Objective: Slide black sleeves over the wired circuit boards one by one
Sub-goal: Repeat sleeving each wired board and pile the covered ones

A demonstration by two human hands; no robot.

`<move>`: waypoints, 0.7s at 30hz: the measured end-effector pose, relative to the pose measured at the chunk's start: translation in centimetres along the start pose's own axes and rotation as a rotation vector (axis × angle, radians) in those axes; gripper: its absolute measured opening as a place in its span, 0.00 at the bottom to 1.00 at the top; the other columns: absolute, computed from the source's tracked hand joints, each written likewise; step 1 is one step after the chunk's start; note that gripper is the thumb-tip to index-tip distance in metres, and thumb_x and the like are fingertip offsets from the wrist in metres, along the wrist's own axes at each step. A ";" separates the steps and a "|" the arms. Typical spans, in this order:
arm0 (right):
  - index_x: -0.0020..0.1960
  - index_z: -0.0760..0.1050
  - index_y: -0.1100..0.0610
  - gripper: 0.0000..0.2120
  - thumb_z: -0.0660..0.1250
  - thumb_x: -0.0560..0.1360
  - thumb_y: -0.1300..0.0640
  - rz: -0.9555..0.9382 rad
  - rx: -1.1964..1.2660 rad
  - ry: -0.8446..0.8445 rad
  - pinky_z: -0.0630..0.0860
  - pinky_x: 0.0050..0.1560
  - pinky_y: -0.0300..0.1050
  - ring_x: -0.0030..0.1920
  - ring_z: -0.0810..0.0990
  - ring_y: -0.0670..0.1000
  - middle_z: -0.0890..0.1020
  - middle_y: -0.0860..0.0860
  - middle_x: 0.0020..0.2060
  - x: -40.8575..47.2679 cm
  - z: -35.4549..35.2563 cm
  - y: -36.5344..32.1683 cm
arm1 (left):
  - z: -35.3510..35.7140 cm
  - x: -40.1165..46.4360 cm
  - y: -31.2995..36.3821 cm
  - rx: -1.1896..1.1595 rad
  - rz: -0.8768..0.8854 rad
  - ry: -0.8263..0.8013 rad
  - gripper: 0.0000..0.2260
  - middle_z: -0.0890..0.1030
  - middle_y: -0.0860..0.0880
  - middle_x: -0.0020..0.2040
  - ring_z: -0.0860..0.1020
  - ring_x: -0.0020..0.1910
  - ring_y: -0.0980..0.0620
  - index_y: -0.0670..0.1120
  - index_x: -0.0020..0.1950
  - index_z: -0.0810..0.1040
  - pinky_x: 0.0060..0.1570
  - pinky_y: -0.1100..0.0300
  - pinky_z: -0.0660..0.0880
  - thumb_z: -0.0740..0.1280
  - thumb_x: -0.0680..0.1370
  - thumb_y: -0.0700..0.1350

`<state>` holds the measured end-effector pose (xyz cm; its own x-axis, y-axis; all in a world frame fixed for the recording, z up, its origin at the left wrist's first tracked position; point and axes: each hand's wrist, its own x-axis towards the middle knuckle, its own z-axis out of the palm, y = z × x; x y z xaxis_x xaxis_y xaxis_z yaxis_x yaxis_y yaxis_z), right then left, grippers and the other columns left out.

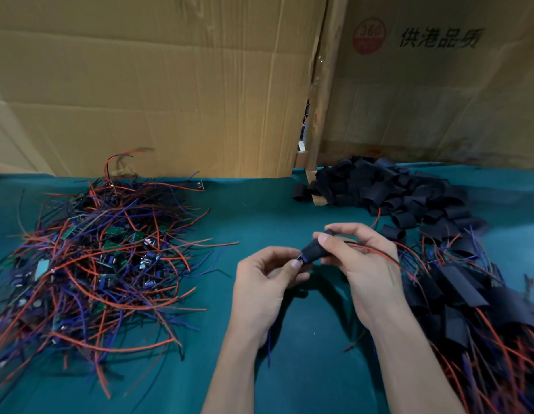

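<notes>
Right hand (361, 258) pinching sleeve (315, 251), left hand (268, 279) pinching board end to feed it through; bare boards (92, 258) left of sleeve.

Cloth desk, cardboard backing, matt black sleeves, plastic-coated wire.

Desk (259, 204) covered in teal cloth, matt, slightly napped like felt. Cardboard sheets (170, 85) behind: brown, creased, dull paper surface; one with faded red and black print. Pile of sleeves (409, 195): black, matt, smooth, thin flexible plastic or rubbery tubing. Wires (110, 264): red, blue and black insulation, smooth with a slight sheen. Boards (113, 230) among them: green, flat, hard, semi-gloss, with small shiny metal parts. Sleeve in the hands (312, 253): same matt black.
</notes>
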<state>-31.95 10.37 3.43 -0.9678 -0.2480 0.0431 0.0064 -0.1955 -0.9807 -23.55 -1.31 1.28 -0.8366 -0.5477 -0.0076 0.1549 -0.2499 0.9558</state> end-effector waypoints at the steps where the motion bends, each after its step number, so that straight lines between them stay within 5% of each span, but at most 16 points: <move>1: 0.45 0.84 0.54 0.06 0.77 0.72 0.63 0.002 -0.014 -0.015 0.81 0.44 0.47 0.38 0.86 0.53 0.88 0.57 0.40 -0.1 0.2 0.1 | 0.0 0.0 -0.1 0.000 -0.005 0.019 0.06 0.86 0.44 0.43 0.86 0.41 0.45 0.41 0.48 0.82 0.43 0.61 0.82 0.69 0.77 0.31; 5: 0.43 0.83 0.56 0.06 0.77 0.72 0.65 -0.016 -0.034 -0.036 0.79 0.36 0.39 0.37 0.84 0.50 0.87 0.56 0.38 -0.1 0.5 0.2 | 0.2 0.0 -0.2 0.051 0.035 0.023 0.08 0.86 0.45 0.42 0.85 0.37 0.47 0.41 0.54 0.77 0.39 0.61 0.81 0.69 0.77 0.32; 13: 0.48 0.80 0.60 0.04 0.68 0.81 0.60 0.132 0.018 -0.086 0.79 0.41 0.50 0.44 0.83 0.59 0.84 0.69 0.48 -1.1 1.8 -0.3 | 0.2 -0.2 -0.1 0.087 0.092 -0.023 0.05 0.84 0.43 0.36 0.83 0.33 0.50 0.42 0.42 0.79 0.33 0.62 0.78 0.72 0.77 0.37; 16: 0.43 0.81 0.57 0.05 0.71 0.78 0.60 0.015 -0.066 0.010 0.76 0.32 0.44 0.40 0.81 0.57 0.84 0.68 0.43 -1.5 0.1 -2.6 | 0.2 -0.4 0.3 0.073 0.058 -0.147 0.03 0.84 0.43 0.39 0.83 0.36 0.50 0.45 0.42 0.82 0.36 0.62 0.78 0.74 0.75 0.39; 19: 0.38 0.84 0.51 0.10 0.74 0.69 0.44 -0.133 -0.407 0.025 0.66 0.24 0.32 0.25 0.73 0.43 0.79 0.48 0.26 -2.0 -4.3 -6.8 | 0.5 -0.3 0.2 0.053 -0.001 -0.131 0.03 0.84 0.45 0.39 0.82 0.38 0.51 0.42 0.44 0.82 0.39 0.63 0.78 0.71 0.78 0.38; 21: 0.40 0.85 0.42 0.20 0.70 0.61 0.28 -0.077 -0.836 -0.033 0.69 0.23 0.33 0.22 0.74 0.41 0.80 0.43 0.23 -2.5 -7.1 -10.2 | 0.6 -0.1 0.1 0.026 -0.023 -0.029 0.06 0.84 0.45 0.37 0.82 0.37 0.51 0.40 0.44 0.81 0.39 0.63 0.79 0.67 0.80 0.36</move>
<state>-31.36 19.67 11.94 -0.9499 -0.2930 0.1087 -0.2606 0.5510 -0.7928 -23.77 -0.85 1.53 -0.8548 -0.5185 -0.0217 0.1221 -0.2416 0.9627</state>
